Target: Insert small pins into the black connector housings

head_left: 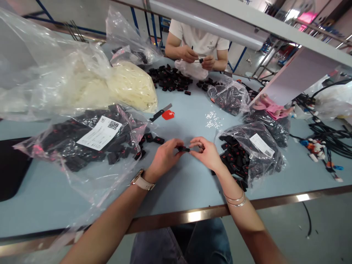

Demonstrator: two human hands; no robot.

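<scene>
Between the thumb and fingers of my left hand (pixel 165 157) is a small black connector housing (pixel 183 149) with rows of holes facing me. My right hand (pixel 208 154) is curled in a pinch at the housing's right end; whatever its fingertips hold is too small to make out. Beyond the hands lies a scatter of tiny white pieces (pixel 211 120). Left of my left hand, black connectors (pixel 149 138) spill from a clear plastic bag (pixel 99 132) with a white label. More black connectors (pixel 233 157) lie by my right forearm, at the mouth of another labelled bag (pixel 264 146).
A box-cutter knife (pixel 161 112) lies beside a red piece (pixel 168 115). Across the table (pixel 176 190), a co-worker (pixel 198 44) handles a small dark part behind a connector heap (pixel 170 77). Cable bundles (pixel 330 135) are at right, a bag of pale-yellow parts (pixel 132 86) at left.
</scene>
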